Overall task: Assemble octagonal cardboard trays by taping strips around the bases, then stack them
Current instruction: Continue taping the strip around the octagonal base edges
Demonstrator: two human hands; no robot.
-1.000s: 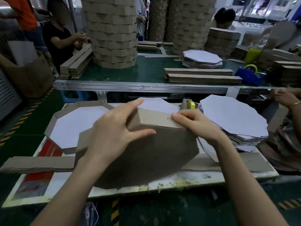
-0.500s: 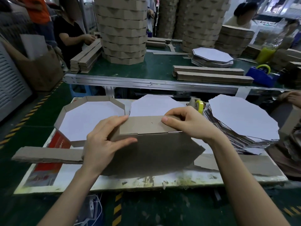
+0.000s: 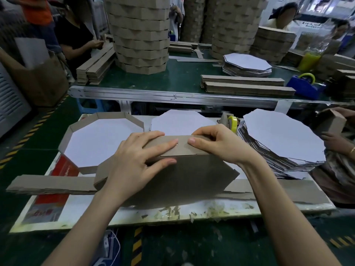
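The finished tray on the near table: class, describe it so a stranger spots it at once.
Start at the white work table. At its far left corner lies the finished tray, just left of the left hand. Unlike the flat white octagons beside it, it has a raised brown rim.

Matt brown cardboard tray (image 3: pixel 184 179)

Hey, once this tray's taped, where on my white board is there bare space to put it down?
Little room. The front edge of the white board is bare, between the red label and the tape scraps, ahead of the strip pile. Behind that it is crowded: finished tray left, loose base middle, base stack right. Both hands hold the tilted tray.
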